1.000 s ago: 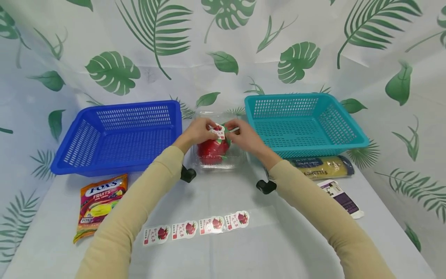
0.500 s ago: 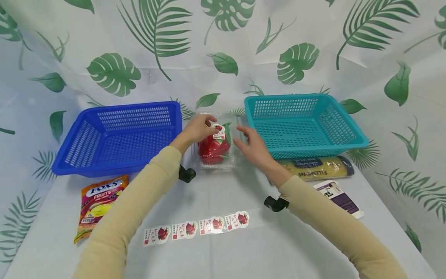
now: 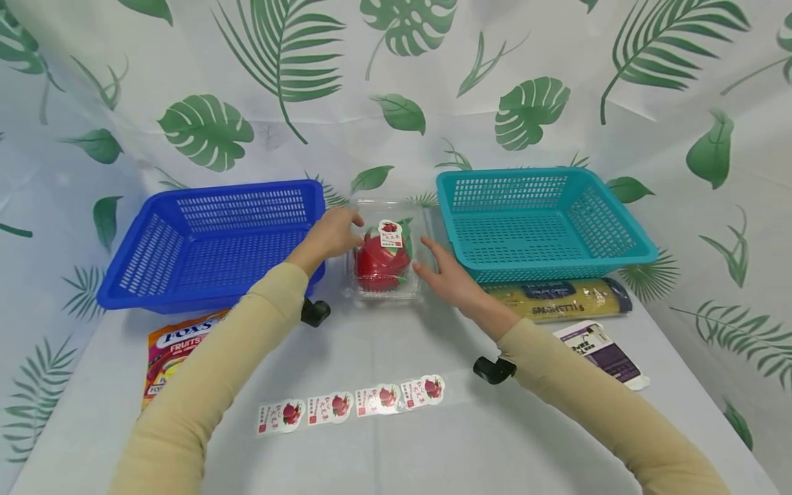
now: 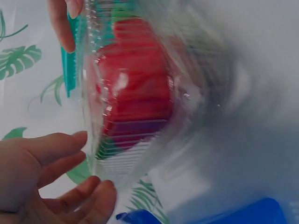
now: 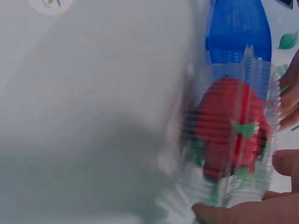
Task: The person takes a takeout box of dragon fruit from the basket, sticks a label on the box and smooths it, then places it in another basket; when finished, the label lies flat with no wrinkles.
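A clear plastic clamshell box [image 3: 386, 295] stands between the two baskets, with a red dragon fruit [image 3: 380, 267] with green tips inside. A white dragon-fruit sticker [image 3: 391, 236] lies flat on its lid. At the box's left side is my left hand [image 3: 335, 234], fingers spread and loosely bent. My right hand [image 3: 454, 276] is at the right side, its thumb and fingers apart. In the left wrist view, the left fingertips [image 4: 108, 189] come close to the box's edge; whether they touch it I cannot tell. Neither hand grips anything.
A blue basket [image 3: 139, 237] stands at left and a teal basket [image 3: 625, 227] at right. A strip of stickers [image 3: 330, 408] lies in front. A candy bag [image 3: 179, 344] is partly under the left sleeve. Spaghetti [image 3: 559, 300] and a purple-white package [image 3: 603, 354] lie at right.
Both hands have let go of the sticker, which now lies on the lid. The left hand has moved left, and the right hand right and nearer, to the box's sides.
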The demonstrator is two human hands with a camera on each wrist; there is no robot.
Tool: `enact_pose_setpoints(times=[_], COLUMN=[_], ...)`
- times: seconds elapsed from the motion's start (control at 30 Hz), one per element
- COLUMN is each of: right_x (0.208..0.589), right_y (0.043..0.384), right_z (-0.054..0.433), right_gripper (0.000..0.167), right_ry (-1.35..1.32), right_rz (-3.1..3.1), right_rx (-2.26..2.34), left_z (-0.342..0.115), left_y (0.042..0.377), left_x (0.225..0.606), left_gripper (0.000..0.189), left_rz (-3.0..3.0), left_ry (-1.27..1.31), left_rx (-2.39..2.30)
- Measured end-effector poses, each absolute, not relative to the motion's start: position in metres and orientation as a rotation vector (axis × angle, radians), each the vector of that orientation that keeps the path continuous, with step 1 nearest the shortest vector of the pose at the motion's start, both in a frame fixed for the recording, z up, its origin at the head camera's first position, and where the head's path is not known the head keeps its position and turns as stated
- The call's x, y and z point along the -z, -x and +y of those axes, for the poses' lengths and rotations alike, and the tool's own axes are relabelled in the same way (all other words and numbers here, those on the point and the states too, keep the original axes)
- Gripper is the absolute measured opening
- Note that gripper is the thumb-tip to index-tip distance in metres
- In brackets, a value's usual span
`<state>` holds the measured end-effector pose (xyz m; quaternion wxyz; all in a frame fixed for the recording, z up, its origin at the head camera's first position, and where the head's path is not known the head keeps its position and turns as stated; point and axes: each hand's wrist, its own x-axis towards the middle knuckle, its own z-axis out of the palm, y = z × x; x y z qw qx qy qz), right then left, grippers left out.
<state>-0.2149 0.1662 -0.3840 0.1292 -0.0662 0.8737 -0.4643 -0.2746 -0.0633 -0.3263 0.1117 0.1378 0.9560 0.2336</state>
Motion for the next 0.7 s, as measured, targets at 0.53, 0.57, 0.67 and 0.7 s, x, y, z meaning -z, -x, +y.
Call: enact_pose_setpoints(times=[0.53,0.57,0.67,0.7], right_x=[0.398,0.398,0.398,0.398], right_y=[0.223,0.224,0.227,0.228], right_z=[0.175,0.175,0.174,0.173], right_gripper=[0.059,0.061,0.064,0.064], right_ry=[0.136,0.138,0.149,0.154], right_rz=[2.423,2.424,2.429,2.435], right_rx=[1.459,1.439,1.387,1.372], left_z=[-0.073,-0.074,-0.076,-0.077], left_y=[0.270,0.270,0.270,0.270], left_x=[0.325,0.325,0.326,0.326], left_gripper=[0.041,0.041,0.041,0.041], left_rz=[2.629,2.626,2.617,2.615], left_ry=[-0.315,-0.316,-0.316,-0.314], left_rx=[-0.856,-0.864,-0.886,-0.891])
